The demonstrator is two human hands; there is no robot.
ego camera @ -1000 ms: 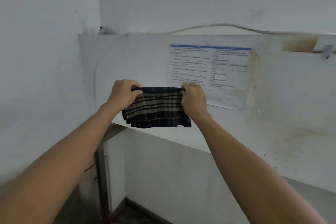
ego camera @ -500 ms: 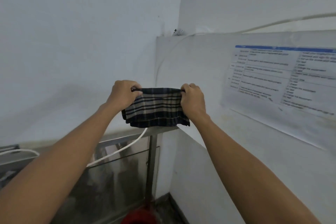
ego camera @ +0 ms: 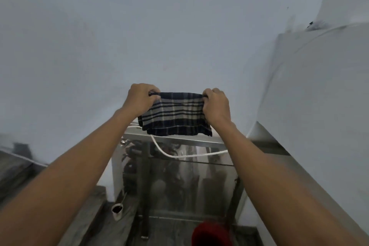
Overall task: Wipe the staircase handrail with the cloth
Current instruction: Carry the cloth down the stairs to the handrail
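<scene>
Both hands are holding a dark plaid cloth (ego camera: 175, 115) stretched at chest height, the left hand (ego camera: 140, 98) and right hand (ego camera: 215, 107) each with fingers pinching a top corner. The view has swung leftward from a posted notice to a metal rail (ego camera: 185, 140) just below the cloth. Wiping hasn't begun.

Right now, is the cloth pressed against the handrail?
No: the plaid cloth hangs stretched in the air between the left hand and the right hand, its lower edge loose, not pressed on anything.
</scene>
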